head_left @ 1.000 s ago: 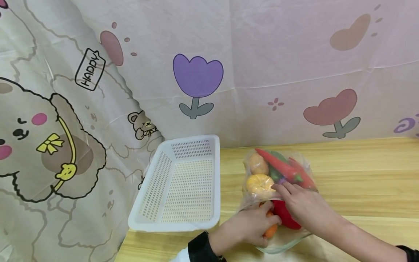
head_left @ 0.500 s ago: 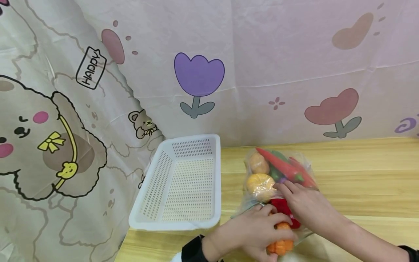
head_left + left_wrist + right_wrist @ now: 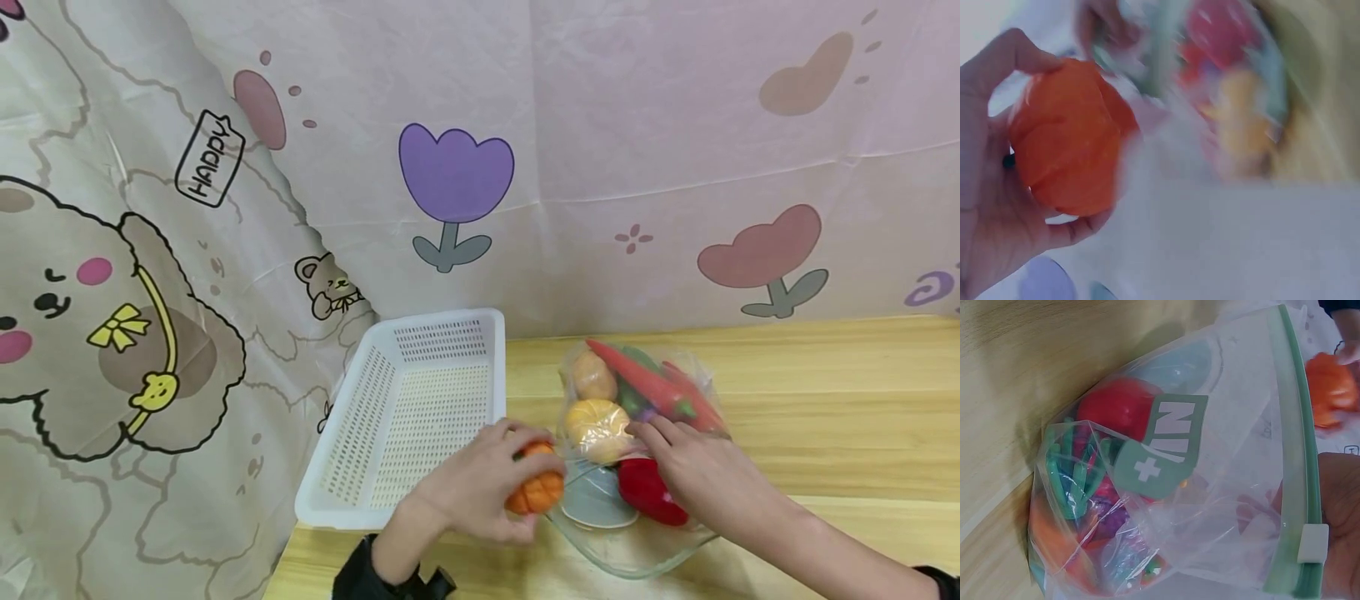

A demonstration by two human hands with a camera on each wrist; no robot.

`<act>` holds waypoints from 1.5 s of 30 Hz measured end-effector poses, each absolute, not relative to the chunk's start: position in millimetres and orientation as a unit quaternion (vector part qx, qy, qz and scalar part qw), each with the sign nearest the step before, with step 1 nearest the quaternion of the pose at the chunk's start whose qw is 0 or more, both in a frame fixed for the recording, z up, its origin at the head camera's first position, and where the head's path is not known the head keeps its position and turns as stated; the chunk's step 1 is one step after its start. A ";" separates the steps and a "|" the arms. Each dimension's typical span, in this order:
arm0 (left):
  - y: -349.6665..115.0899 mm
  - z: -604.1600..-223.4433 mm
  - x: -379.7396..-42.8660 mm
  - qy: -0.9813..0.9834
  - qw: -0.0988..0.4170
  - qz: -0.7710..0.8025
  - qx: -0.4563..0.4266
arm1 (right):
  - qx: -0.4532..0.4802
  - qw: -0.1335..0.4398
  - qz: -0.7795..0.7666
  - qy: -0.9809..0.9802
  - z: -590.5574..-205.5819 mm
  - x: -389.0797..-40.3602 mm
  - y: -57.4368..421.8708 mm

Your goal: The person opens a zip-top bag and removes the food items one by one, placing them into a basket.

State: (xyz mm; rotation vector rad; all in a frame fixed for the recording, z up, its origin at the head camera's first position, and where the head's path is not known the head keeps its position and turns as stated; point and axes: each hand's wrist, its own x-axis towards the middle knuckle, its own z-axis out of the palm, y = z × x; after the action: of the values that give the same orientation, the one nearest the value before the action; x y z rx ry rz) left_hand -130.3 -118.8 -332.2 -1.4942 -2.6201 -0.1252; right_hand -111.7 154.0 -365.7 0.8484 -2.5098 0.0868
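Note:
My left hand [image 3: 480,479] grips an orange toy pumpkin [image 3: 538,492] just off the basket's front right corner. In the left wrist view, thumb and fingers curl round the pumpkin [image 3: 1072,140]. My right hand [image 3: 708,471] holds the mouth of a clear zip bag [image 3: 1235,456], whose green zip edge and white slider show in the right wrist view. Inside the bag are a yellow pumpkin [image 3: 597,427], a red pepper-like piece [image 3: 651,492], red chillies [image 3: 637,379], a brown round piece [image 3: 594,375] and a grey-blue piece [image 3: 598,497]. My right fingertips are partly hidden by the bag.
A white perforated basket [image 3: 495,392] stands left of the bag on the wooden table [image 3: 825,400]. Printed cloth [image 3: 585,100] hangs behind the table and along its left side.
My left hand has drawn the orange pumpkin out of the bag and carried it left toward the basket. The grey-blue piece is now uncovered. My right hand has stayed on the bag.

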 end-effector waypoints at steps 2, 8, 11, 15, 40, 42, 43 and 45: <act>-128.4 -337.0 -137.2 -0.878 0.062 -0.056 -0.471 | 0.310 0.242 0.029 -0.919 -365.6 -111.4 153.9; -148.2 -341.4 -146.5 -0.899 0.056 -0.083 -0.426 | 0.306 0.239 0.023 -0.921 -365.3 -110.3 153.7; -158.1 -342.2 -147.8 -0.912 0.050 -0.090 -0.398 | 0.308 0.244 0.025 -0.919 -365.6 -110.2 154.0; -169.2 -345.5 -149.1 -0.921 0.049 -0.092 -0.375 | 0.308 0.249 0.025 -0.918 -365.9 -110.3 154.8; -180.8 -369.9 -148.7 -0.946 -0.086 -0.087 -0.300 | 0.299 0.235 0.024 -0.925 -364.1 -110.0 154.4; -179.3 -369.3 -148.3 -0.946 -0.082 -0.079 -0.304 | 0.298 0.232 0.021 -0.926 -363.7 -110.3 154.4; -178.2 -369.0 -148.1 -0.946 -0.078 -0.072 -0.307 | 0.297 0.231 0.020 -0.926 -363.6 -110.5 154.3; -175.6 -367.7 -147.2 -0.946 -0.067 -0.057 -0.312 | 0.296 0.232 0.018 -0.926 -363.4 -110.6 154.3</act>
State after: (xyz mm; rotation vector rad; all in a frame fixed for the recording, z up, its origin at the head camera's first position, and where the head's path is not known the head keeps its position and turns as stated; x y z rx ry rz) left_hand -147.2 -175.6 -367.7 -1.0245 -3.1051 -0.1871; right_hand -110.6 154.3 -363.4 0.8146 -2.5462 0.0483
